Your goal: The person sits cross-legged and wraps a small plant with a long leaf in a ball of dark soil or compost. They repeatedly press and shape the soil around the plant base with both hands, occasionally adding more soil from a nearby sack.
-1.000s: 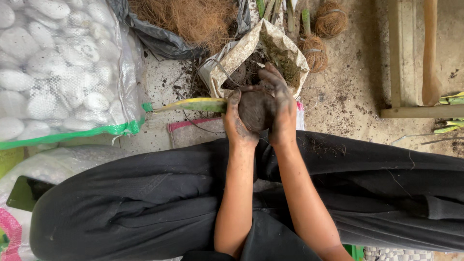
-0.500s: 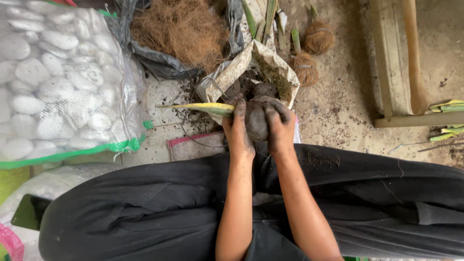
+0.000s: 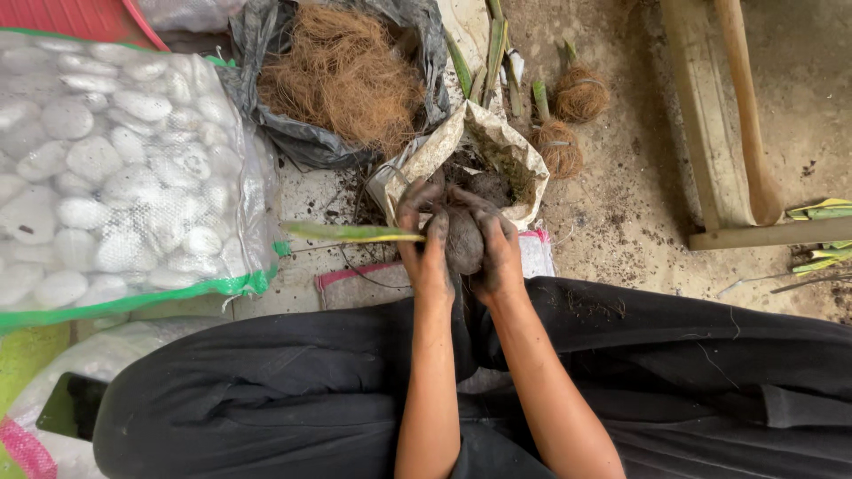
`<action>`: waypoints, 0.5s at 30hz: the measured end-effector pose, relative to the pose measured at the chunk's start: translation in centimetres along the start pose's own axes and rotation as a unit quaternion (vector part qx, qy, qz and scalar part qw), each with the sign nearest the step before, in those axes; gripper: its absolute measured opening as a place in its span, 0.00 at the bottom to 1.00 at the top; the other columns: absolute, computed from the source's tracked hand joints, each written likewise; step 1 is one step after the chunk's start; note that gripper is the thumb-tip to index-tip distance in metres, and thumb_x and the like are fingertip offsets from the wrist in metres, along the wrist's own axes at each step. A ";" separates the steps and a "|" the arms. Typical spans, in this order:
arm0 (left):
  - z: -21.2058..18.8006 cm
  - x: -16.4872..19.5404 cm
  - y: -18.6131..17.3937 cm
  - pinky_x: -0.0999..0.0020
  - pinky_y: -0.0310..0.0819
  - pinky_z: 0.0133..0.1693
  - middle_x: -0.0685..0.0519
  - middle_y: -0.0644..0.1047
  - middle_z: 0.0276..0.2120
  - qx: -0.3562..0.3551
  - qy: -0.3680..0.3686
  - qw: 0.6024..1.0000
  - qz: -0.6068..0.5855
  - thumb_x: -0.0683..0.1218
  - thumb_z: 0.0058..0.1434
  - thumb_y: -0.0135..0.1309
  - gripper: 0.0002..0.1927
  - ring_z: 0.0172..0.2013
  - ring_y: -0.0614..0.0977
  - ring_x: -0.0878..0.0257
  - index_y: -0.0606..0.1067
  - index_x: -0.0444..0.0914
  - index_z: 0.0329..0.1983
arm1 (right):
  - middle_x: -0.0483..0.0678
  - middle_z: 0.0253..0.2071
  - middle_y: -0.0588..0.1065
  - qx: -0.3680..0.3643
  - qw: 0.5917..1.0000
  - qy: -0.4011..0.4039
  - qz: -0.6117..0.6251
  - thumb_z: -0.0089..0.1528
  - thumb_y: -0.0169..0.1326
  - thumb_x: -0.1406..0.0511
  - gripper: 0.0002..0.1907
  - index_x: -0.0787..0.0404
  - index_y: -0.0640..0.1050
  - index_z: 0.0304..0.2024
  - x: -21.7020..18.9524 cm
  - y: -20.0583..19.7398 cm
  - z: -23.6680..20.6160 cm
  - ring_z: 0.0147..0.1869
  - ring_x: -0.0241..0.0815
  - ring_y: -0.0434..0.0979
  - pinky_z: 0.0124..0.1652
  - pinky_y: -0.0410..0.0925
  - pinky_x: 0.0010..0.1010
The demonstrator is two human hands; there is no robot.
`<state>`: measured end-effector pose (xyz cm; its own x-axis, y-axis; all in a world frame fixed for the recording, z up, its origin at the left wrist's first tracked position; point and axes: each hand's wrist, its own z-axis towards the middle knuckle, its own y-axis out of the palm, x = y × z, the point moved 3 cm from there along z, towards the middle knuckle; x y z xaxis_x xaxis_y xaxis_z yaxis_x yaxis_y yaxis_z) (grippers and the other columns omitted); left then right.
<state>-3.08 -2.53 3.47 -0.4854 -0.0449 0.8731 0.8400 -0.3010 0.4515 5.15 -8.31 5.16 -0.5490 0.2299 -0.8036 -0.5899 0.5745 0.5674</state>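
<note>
Dark, damp soil makes the ball (image 3: 463,241) that both hands press between them, just in front of the open paper sack (image 3: 497,146) with more soil inside. In the head view, the only one, the left hand (image 3: 424,244) wraps the ball from its left side, fingers curled close over the top, and the right hand (image 3: 497,253) cups it from the right side in the same way; both hands are closed around it and dirty with earth. A long yellow-green leaf (image 3: 355,233) sticks out from the ball sideways, away from the sack toward the net bag of white pebbles (image 3: 115,177).

I judge the ball to be soft and crumbly, a little heavy for its size, and easy to break if one squeezes only at one point. The best hold seems to be wide, with both palms around the middle and some support below. The leaf looks thin and bends easily, so it is no good place to pull.

Behind the sack lies a grey plastic bag of brown coconut fibre (image 3: 342,80), and just beside the sack, on its right side, stand two finished fibre-wrapped balls (image 3: 568,120). The person's black clothing (image 3: 266,399) fills the lower part.
</note>
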 end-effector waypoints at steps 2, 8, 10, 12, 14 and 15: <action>-0.2 -0.7 -0.2 0.58 0.76 0.58 0.51 0.77 0.54 0.041 -0.160 0.985 -0.053 0.53 0.60 0.60 0.24 0.55 0.79 0.59 0.75 0.36 0.55 | 0.62 0.68 0.70 -0.006 0.991 -0.114 -0.069 0.67 0.55 0.56 0.32 0.69 0.70 0.68 -0.4 -0.2 -0.1 0.70 0.57 0.71 0.67 0.67 0.49; -1.0 -3.3 -0.8 0.48 0.79 0.53 0.43 0.79 0.47 0.079 -0.227 0.939 -0.244 0.49 0.69 0.58 0.16 0.46 0.84 0.51 0.73 0.33 0.51 | 0.58 0.66 0.69 0.080 0.992 0.053 -0.081 0.63 0.51 0.51 0.36 0.60 0.67 0.70 0.1 -0.8 0.6 0.69 0.53 0.69 0.64 0.68 0.45; -0.8 -3.5 -0.7 0.50 0.78 0.57 0.42 0.79 0.47 0.036 -0.173 0.957 -0.231 0.46 0.72 0.57 0.13 0.48 0.84 0.52 0.73 0.32 0.53 | 0.57 0.67 0.69 0.023 0.996 0.079 -0.024 0.62 0.53 0.50 0.37 0.61 0.67 0.69 0.1 -0.7 0.5 0.70 0.54 0.69 0.64 0.68 0.48; -0.6 -3.2 -0.2 0.56 0.76 0.61 0.43 0.80 0.49 -0.003 -0.114 0.977 -0.180 0.44 0.74 0.55 0.14 0.51 0.82 0.56 0.75 0.31 0.57 | 0.59 0.67 0.69 -0.005 0.997 0.071 -0.009 0.61 0.55 0.51 0.37 0.64 0.68 0.68 -0.1 -1.0 0.4 0.70 0.57 0.70 0.65 0.68 0.52; -0.5 -2.7 0.3 0.60 0.71 0.65 0.48 0.78 0.55 0.006 -0.074 0.991 -0.107 0.45 0.73 0.54 0.14 0.58 0.79 0.58 0.74 0.33 0.57 | 0.62 0.65 0.70 -0.007 0.999 0.028 -0.034 0.63 0.57 0.52 0.36 0.69 0.70 0.66 -0.4 -1.6 0.4 0.69 0.62 0.71 0.65 0.68 0.55; -0.4 -2.4 0.4 0.62 0.69 0.67 0.50 0.77 0.58 0.009 -0.051 0.996 -0.071 0.45 0.72 0.53 0.15 0.61 0.77 0.60 0.74 0.34 0.58 | 0.61 0.69 0.69 -0.019 0.993 -0.047 -0.106 0.65 0.56 0.51 0.35 0.68 0.71 0.67 -0.8 -1.7 0.5 0.73 0.60 0.69 0.69 0.66 0.53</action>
<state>-1.65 -2.90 1.51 -0.5724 0.0947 0.8145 0.7699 -0.2797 0.5736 6.86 -9.08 4.74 -0.3533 0.1805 -0.9179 -0.7087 0.5889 0.3886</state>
